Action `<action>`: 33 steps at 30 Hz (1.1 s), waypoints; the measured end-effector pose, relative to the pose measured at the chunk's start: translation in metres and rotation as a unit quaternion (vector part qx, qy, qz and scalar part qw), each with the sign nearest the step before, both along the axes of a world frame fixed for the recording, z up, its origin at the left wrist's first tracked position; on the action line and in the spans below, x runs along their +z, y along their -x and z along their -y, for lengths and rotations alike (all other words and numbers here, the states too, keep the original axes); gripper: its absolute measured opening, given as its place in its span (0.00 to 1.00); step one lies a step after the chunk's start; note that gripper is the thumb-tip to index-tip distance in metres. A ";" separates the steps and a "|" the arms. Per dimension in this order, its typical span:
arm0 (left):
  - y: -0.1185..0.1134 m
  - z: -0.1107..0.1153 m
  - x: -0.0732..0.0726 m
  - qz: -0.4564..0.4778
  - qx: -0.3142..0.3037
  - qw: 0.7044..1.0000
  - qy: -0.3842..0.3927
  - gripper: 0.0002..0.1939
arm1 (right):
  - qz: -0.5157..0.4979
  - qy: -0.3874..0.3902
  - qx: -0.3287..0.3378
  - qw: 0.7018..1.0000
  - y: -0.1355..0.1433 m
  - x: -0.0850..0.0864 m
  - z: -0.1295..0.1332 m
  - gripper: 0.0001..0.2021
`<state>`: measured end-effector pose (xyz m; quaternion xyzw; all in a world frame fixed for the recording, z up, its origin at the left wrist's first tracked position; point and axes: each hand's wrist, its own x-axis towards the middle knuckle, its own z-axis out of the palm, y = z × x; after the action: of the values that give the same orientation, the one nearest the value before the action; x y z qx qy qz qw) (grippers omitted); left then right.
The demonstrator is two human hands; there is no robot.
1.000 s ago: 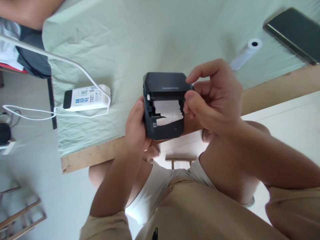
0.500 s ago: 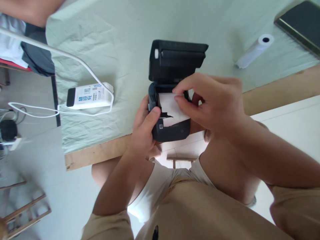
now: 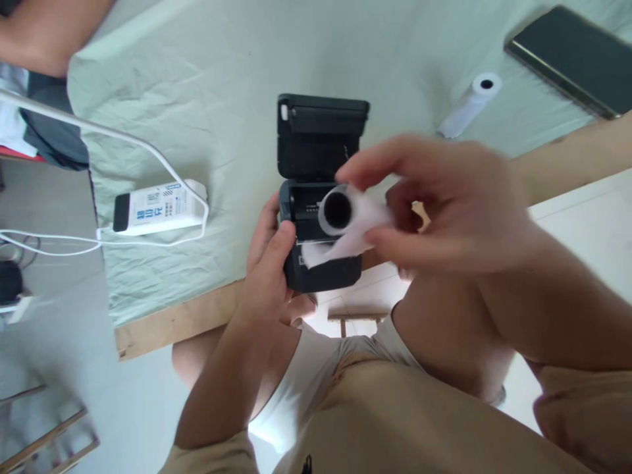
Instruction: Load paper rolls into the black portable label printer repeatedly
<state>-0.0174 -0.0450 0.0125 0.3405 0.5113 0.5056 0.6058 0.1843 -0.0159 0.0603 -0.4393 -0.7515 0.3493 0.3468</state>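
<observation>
My left hand [image 3: 269,257] grips the left side of a small black label or receipt printer [image 3: 326,273], thumb along its edge. The printer's lid [image 3: 320,135] stands swung up, and the paper bay lies bare. Just above the bay, my right hand [image 3: 444,204] pinches a small paper roll [image 3: 363,227] between thumb and fingers. The roll's dark hollow core faces me, and a loose paper end hangs over the printer's front. My right hand is blurred by motion.
A second white paper roll [image 3: 469,105] lies at the right, near a dark flat case [image 3: 573,59]. At the left is a white power bank [image 3: 160,207] with a white cable [image 3: 123,135]. Another person's arm [image 3: 54,33] rests at the upper left. The table's wooden edge [image 3: 182,316] runs before me.
My right hand has lifted the paper roll out of the printer's bay and tipped its core toward me. My left hand still holds the printer. The view has shifted slightly.
</observation>
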 end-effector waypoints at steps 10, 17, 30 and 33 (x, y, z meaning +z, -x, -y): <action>-0.001 -0.002 -0.004 0.025 0.022 0.999 -0.017 0.16 | 0.015 -0.090 -0.144 0.985 -0.036 -0.048 -0.031 0.06; -0.003 -0.001 -0.004 0.022 0.015 0.999 -0.041 0.16 | 0.114 -0.124 -0.126 0.978 -0.031 -0.057 -0.021 0.11; 0.001 -0.001 -0.005 0.019 0.005 1.000 -0.008 0.20 | 0.135 -0.261 -0.221 0.930 -0.057 -0.044 -0.022 0.19; 0.002 0.000 -0.005 0.020 0.000 1.000 -0.008 0.21 | 0.148 -0.218 -0.268 0.927 -0.080 -0.049 -0.036 0.23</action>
<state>-0.0196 -0.0454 0.0078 0.3348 0.4948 0.5166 0.6133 0.2643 0.0206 0.0114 -0.5850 -0.7059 0.0021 0.3993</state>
